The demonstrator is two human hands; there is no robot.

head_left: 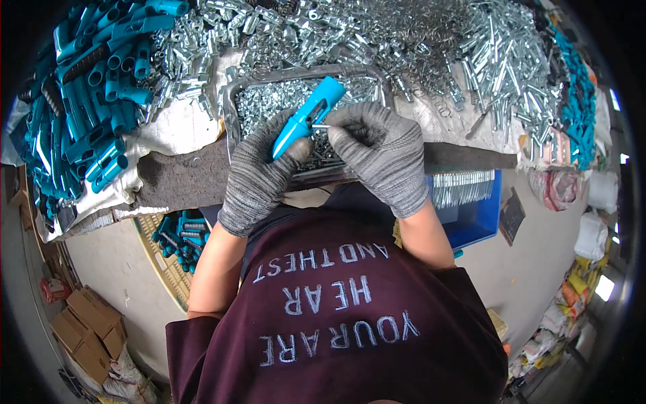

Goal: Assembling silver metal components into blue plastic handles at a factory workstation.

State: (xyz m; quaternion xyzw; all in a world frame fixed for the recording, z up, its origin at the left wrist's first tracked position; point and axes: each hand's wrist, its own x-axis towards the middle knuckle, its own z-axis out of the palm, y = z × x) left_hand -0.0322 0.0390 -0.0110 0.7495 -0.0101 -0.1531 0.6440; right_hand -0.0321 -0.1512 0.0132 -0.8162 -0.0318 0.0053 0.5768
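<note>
My left hand, in a grey striped knit glove, is closed round a teal plastic tool handle. The handle is a hollow tube, tilted up to the right, with a dark slot in its side. My right hand, gloved alike, pinches a thin metal pin. The pin's tip meets the handle's side near the slot; whether it sits in a hole I cannot tell. Both hands are over a metal-framed tray filled with small shiny metal parts.
Teal handles lie heaped at the left. Metal fittings, springs and long pins are piled along the back. Small teal pieces lie far right. Below the table's edge stand a blue bin and a yellow basket. Cardboard boxes stand lower left.
</note>
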